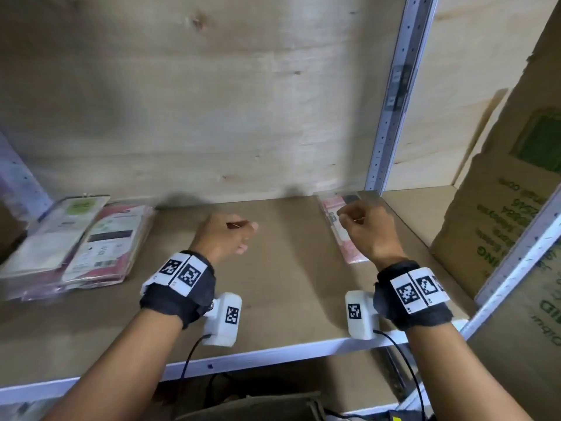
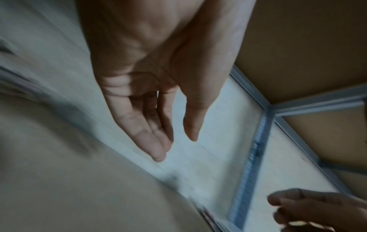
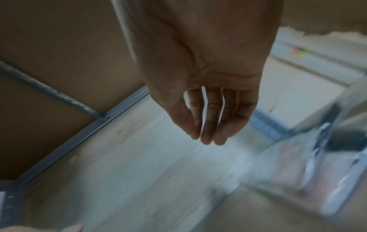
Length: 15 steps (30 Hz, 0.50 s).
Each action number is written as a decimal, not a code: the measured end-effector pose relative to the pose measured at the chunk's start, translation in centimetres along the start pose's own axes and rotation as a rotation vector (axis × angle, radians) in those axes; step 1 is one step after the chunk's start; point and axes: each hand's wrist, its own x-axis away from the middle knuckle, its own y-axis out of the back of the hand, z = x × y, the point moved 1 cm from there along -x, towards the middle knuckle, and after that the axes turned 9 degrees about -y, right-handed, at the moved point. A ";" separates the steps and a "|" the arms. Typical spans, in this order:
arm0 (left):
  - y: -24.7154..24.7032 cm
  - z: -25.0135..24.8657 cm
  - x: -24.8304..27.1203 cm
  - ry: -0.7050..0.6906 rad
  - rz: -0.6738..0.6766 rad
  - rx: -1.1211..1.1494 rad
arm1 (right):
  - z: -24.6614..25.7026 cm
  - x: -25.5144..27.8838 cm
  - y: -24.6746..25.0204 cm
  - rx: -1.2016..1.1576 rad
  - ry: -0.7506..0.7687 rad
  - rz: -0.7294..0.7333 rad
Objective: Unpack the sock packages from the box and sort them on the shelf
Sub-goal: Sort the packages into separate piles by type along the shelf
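Left hand (image 1: 223,235) hung over mid-shelf, fingers slack and loosely bent, holding nothing; wrist view confirmed an empty palm. Right hand (image 1: 365,230) likewise relaxed and empty, poised just above the pink sock package (image 1: 341,235) lying flat at the shelf's right end beside the metal upright (image 1: 391,95). A stack of sock packages (image 1: 82,241) sat well apart at the left end, probably separate piles by kind. Shelf board (image 1: 273,299) bare between them. Cardboard box (image 1: 504,214) stood right of the upright; likely the next reach.
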 end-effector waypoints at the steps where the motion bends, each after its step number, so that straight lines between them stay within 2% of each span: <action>1: 2.3 0.9 0.5 -0.002 -0.065 0.003 | 1.2 0.7 -1.3 -0.058 0.003 0.073; 6: 12.6 3.1 1.9 -0.022 -0.355 -0.024 | 8.6 3.5 -10.6 -0.217 -0.014 0.492; 9: 17.8 3.9 2.3 -0.028 -0.442 -0.080 | 13.1 4.9 -17.2 -0.195 -0.048 0.681; 15: 25.8 6.6 3.6 0.048 -0.522 -0.132 | 19.9 6.7 -28.8 -0.103 -0.135 0.819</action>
